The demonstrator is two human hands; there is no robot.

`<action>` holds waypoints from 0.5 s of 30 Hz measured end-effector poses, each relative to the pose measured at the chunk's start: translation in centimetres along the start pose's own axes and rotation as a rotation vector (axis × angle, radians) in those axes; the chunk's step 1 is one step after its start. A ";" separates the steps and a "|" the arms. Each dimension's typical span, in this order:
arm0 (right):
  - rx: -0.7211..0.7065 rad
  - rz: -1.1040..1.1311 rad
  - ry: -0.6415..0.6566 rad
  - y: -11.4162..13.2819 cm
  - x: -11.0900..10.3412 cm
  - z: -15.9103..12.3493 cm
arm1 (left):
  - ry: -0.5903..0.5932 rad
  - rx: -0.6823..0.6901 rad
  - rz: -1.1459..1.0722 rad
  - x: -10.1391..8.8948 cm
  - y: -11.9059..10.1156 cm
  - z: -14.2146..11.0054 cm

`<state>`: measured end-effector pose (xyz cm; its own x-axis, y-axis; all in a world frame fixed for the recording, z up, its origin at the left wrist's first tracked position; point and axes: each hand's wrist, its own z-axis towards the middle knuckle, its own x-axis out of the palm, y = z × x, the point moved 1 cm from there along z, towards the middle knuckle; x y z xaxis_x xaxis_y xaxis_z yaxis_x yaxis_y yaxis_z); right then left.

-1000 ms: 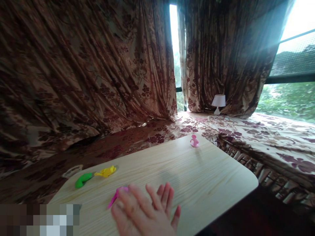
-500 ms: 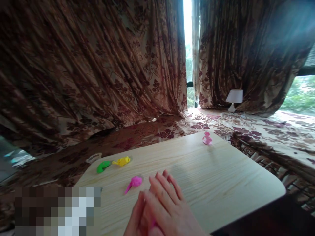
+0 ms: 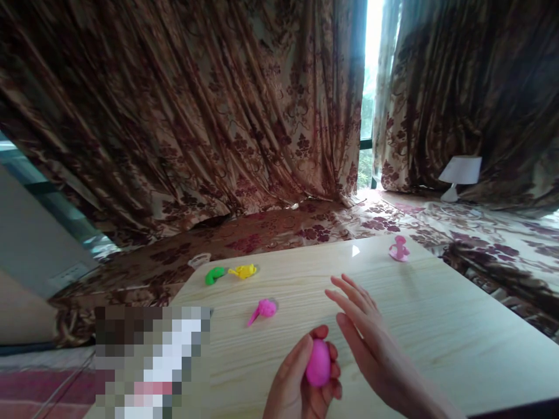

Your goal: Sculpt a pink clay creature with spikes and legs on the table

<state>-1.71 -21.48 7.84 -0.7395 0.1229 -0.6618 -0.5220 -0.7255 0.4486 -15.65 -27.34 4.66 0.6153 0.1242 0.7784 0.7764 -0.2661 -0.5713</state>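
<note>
Head camera: the left hand (image 3: 290, 381) is gripping a smooth, egg-shaped pink lump (image 3: 318, 364) between its thumb and curled fingers, low in the view above the table (image 3: 305, 279). The fingers are covering the lump's sides, and its underside is hiding from sight; the wrist is running out past the bottom edge. The right hand (image 3: 371, 337) is hovering just beside, apart from the lump, its fingers stretched out nearly straight; its palm is facing largely away, and its forearm is leaving the frame below.

Beyond the left hand, a pink piece with a thin tail (image 3: 266, 308) is lying on the table, its finer shape blurring. Near the far left corner, a green curved piece (image 3: 213, 276) is resting just beside a yellow piece (image 3: 245, 271); whether they are touching is staying hard to tell. Toward the far right corner, a pink figure (image 3: 399, 249) is standing, its details too small to read. A pixelated patch (image 3: 148, 366) is masking the table's near left part. Behind, a white lamp (image 3: 460, 170) is standing before dark, patterned curtains (image 3: 262, 116), which the upper edge is cutting off.
</note>
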 end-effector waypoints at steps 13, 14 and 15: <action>-0.070 0.205 -0.138 0.5 1.1 -3.4 | 0.022 0.026 0.191 -0.1 -0.3 -1.0; -0.051 0.232 -0.157 0.7 0.8 -3.3 | -0.018 0.112 0.265 -0.2 -0.5 -1.4; -0.042 0.259 -0.173 0.9 0.5 -3.2 | -0.053 0.195 0.333 -0.1 -0.7 -1.8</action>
<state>-1.25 -24.22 6.01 -0.9087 0.0415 -0.4153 -0.2917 -0.7749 0.5608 -16.54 -28.94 5.43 0.8405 0.1120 0.5301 0.5408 -0.1139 -0.8334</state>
